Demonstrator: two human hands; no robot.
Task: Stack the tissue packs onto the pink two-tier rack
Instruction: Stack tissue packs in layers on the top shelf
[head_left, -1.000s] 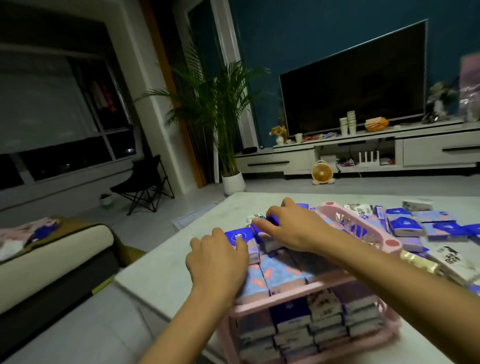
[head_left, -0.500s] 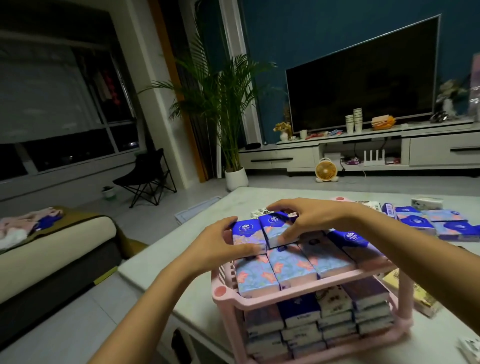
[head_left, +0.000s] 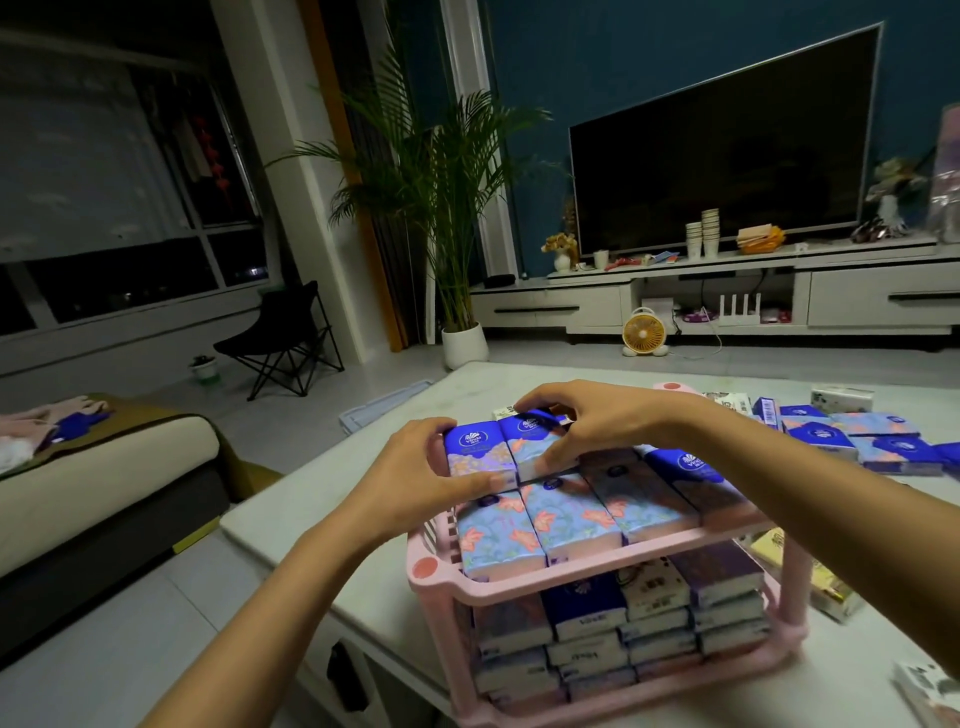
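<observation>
Just below the centre of the frame, 2 blue-topped floral tissue packs sit side by side on the upper tier of the pink plastic two-tier rack (head_left: 519, 584). They rest on a first layer of floral packs (head_left: 545, 525). The left hand (head_left: 415, 483) grips the left pack (head_left: 475, 457), thumb on its near face and fingers round its outer edge. The right hand (head_left: 597, 426) is curled over the right pack (head_left: 535, 449), fingertips at its far end and thumb low on its near side.

1 second ago both hands lay knuckles-up over the upper tier. By 0.5 seconds ago they had taken hold of this pair, and since then almost nothing has shifted, with the pair staying at the far-left corner of the tier. That reads as squaring-up and not carrying: a 2nd layer is being started on top.

The lower-tier stacks (head_left: 623, 629) look packed full. Loose packs (head_left: 857, 441) lie at the right of the frame on the pale marble-look table (head_left: 519, 379) — so the job seems well along but not done.
</observation>
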